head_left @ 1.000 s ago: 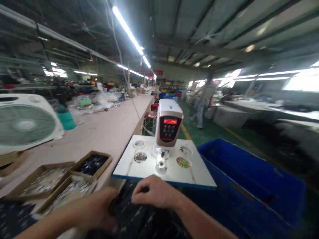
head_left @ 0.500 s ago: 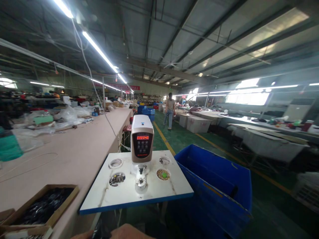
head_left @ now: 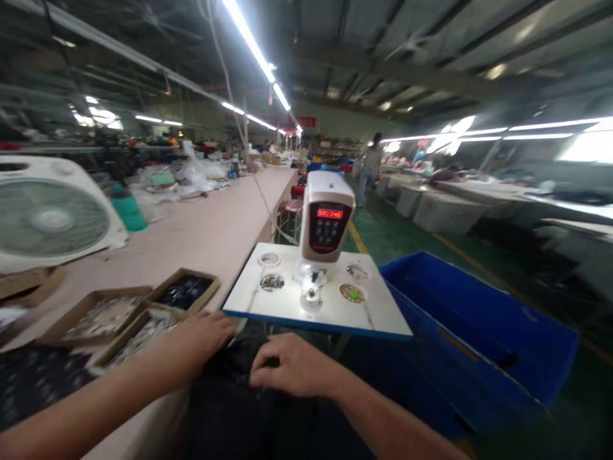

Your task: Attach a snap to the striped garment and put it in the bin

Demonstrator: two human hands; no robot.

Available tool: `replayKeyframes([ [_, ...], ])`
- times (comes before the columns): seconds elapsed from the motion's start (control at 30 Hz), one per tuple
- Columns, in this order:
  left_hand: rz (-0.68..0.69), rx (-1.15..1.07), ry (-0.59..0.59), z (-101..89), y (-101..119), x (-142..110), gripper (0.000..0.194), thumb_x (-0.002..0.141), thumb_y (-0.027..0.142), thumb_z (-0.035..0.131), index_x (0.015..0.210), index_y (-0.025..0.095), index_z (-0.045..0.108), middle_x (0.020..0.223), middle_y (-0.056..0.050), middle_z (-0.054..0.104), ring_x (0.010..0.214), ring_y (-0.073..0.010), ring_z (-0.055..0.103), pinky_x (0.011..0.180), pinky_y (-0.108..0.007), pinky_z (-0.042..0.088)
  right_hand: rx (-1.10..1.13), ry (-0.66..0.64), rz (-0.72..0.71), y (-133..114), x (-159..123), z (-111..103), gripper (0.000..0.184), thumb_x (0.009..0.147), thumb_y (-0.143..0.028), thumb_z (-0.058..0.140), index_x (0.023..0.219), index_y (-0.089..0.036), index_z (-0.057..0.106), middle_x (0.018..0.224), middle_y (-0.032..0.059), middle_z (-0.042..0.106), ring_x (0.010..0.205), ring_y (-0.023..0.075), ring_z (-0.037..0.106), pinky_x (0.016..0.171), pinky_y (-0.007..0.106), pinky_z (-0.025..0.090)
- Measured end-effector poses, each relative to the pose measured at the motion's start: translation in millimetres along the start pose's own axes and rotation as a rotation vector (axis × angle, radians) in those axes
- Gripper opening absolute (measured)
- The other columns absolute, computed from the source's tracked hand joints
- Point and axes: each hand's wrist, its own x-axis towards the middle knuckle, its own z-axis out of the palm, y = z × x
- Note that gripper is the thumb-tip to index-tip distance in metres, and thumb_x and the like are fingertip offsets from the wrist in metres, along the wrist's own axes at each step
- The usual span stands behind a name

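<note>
Dark black cloth (head_left: 238, 352) lies low in front of me, between my hands, below the near edge of a white tabletop (head_left: 268, 308). My left hand (head_left: 205, 337) is closed at the cloth's left side, beside the cardboard boxes; its fingertips are blurred. On the cloth's right, my right hand (head_left: 292, 365) pinches it, thumb and fingers curled together. A white-and-bronze press machine (head_left: 327, 220) with a lit red display stands on the tabletop beyond my hands. Metal pieces (head_left: 272, 282) fill one round hole in the top, and brass-coloured pieces (head_left: 348, 294) another.
Left, a long bench (head_left: 191, 223) carries a fan (head_left: 52, 214), a box of black pieces (head_left: 213, 285) and a box of shiny pieces (head_left: 98, 329). A large blue bin (head_left: 460, 348) stands right of the tabletop. A person (head_left: 371, 169) is in the aisle.
My view has swung left and down, bringing the fan, more boxes and both forearms into sight. My hands have come up into the picture with the black cloth. The display digits look different.
</note>
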Motion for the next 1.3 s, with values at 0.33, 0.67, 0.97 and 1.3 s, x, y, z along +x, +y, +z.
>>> replayKeyframes([
  [0.33, -0.494, -0.595, 0.294, 13.3, 43.7, -5.4, 0.102, 0.067, 0.045, 0.083, 0.152, 0.017, 0.034, 0.151, -0.018, 0.049, 0.137, -0.0354, 0.05, 0.117, -0.051, 0.039, 0.094, 0.139, 0.122, 6.1, -6.1, -16.8, 0.014, 0.088, -0.031, 0.07, 0.083, -0.019, 0.075, 0.081, -0.0011, 0.072, 0.076, 0.0149, 0.062, 0.072, 0.025, 0.045],
  [0.67, -0.726, -0.728, 0.187, 45.3, -5.2, -60.1, 0.018, 0.074, 0.034, 0.055, 0.08, 0.019, 0.063, 0.073, -0.003, 0.069, 0.076, -0.0269, 0.068, 0.072, -0.038, 0.058, 0.01, 0.206, 0.078, 1.7, -11.1, -33.1, 0.014, 0.09, -0.033, 0.07, 0.087, -0.021, 0.076, 0.088, -0.0004, 0.075, 0.083, 0.0162, 0.067, 0.077, 0.026, 0.047],
  [0.97, -0.015, 0.044, 0.645, -39.9, 62.1, -39.6, 0.087, 0.083, 0.042, 0.076, 0.156, 0.028, 0.03, 0.162, -0.012, 0.038, 0.149, -0.0329, 0.035, 0.123, -0.053, 0.031, 0.086, -0.032, 0.057, -5.9, 2.1, -22.8, 0.009, 0.088, -0.027, 0.072, 0.085, -0.02, 0.077, 0.086, -0.0013, 0.074, 0.08, 0.0145, 0.066, 0.076, 0.024, 0.047],
  [1.3, -0.204, -0.803, -0.382, -19.1, 38.2, 11.1, 0.032, 0.071, 0.032, 0.077, 0.1, 0.02, 0.072, 0.079, 0.003, 0.068, 0.073, -0.017, 0.061, 0.065, -0.025, 0.045, 0.266, -0.086, 0.091, -13.4, -14.0, -31.9, 0.022, 0.086, -0.041, 0.075, 0.086, -0.019, 0.076, 0.084, -0.0006, 0.069, 0.078, 0.0147, 0.06, 0.075, 0.026, 0.046],
])
